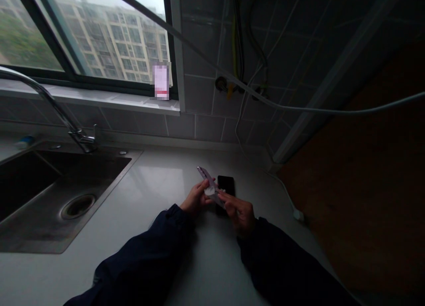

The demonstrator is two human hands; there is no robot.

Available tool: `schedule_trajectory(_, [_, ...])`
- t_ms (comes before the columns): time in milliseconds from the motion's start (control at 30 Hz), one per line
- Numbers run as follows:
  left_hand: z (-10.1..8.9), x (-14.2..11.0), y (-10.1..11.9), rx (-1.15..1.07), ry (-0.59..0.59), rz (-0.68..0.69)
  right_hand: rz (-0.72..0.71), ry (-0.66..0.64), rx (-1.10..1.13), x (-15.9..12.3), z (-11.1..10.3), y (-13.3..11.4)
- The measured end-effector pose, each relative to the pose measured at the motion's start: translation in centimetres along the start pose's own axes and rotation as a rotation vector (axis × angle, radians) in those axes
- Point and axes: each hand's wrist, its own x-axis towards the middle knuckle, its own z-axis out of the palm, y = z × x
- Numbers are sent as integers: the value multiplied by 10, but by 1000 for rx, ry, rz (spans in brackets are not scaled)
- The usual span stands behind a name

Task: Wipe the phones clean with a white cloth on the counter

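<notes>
A slim pale-purple phone (206, 176) is held tilted above the white counter. My left hand (195, 199) is closed round its upper left part, with the thumb on the near face. A small whitish patch (210, 191) shows on the phone beside that thumb; I cannot make out what it is. My right hand (241, 213) is closed at the lower right end, its bent fingers touching the phone. A little white shows by those fingertips, too small to name. Behind and below both hands, a black phone-like slab (226, 182) lies on the counter, partly covered by them.
To the left is a steel sink (114, 182) with a chrome faucet (55, 102). A blurred pinkish-white item (161, 81) stands on the windowsill. A white cable (308, 110) hangs across the view, and a white plug (298, 215) lies near the right counter edge.
</notes>
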Motion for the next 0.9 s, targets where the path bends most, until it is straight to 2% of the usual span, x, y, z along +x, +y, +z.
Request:
schedule_trajectory(133, [-1,-2,-4,124,-147,-53,8,-146,-81,1,3,2])
schedule_trajectory(233, [1,-5,-4,210,-250,-48,49,-200,-126,1,5,6])
schedule_trajectory(333, [5,-9,-1,333,-313,-17,47,-188,-137,-1,6,10])
schedule_trajectory(500, [10,-14,5,442,-384,-35,21,-87,-136,-3,6,8])
schedule_trajectory(633, [4,-10,0,425,-368,-26,0,-135,-101,-1,3,0])
schedule_trajectory(733, [-2,-4,-6,285,-307,-43,-11,-171,-81,2,1,0])
schedule_trajectory(900, [-1,-3,-5,80,-205,-47,0,-67,-61,4,0,2])
